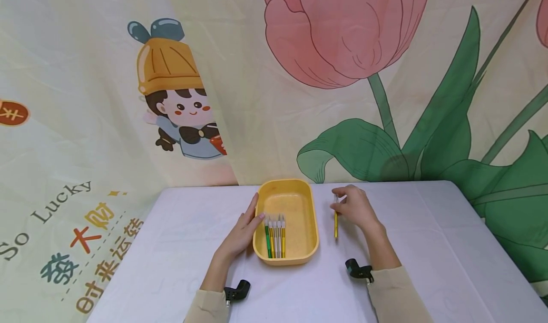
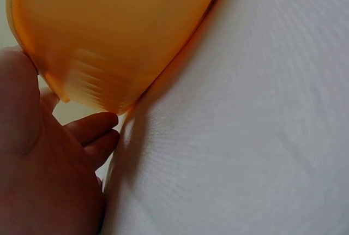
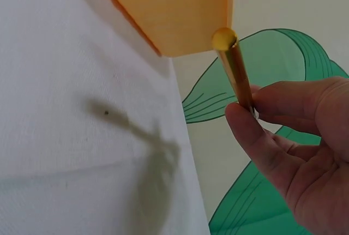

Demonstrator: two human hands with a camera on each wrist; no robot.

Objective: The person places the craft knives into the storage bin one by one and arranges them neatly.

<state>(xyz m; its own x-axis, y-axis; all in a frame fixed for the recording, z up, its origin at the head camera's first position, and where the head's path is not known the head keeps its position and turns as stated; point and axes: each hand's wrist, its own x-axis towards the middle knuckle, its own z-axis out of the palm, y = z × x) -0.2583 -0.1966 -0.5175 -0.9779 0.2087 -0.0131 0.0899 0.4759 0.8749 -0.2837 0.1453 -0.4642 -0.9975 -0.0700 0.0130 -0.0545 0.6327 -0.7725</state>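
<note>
A yellow plastic tray (image 1: 301, 232) stands in the middle of the table. My left hand (image 1: 240, 232) grips its left side, thumb over the rim and fingers along the outer wall, as the left wrist view shows under the tray wall (image 2: 109, 22). Inside, at the lower left, several slim pen-shaped tools (image 1: 275, 239) lie side by side, green, gold and silver, their clear ends pointing away. Right of the tray, my right hand (image 1: 357, 208) pinches a gold pen-shaped tool (image 3: 235, 68) near its clear end between thumb and fingers. Its gold end points down toward the table.
A white cloth covers the table (image 1: 436, 247). Behind it hangs a printed backdrop (image 1: 239, 123) with a tulip and a cartoon figure, close to the table's far edge. A small black camera (image 1: 358, 269) sits on the right wrist, another (image 1: 238, 291) on the left.
</note>
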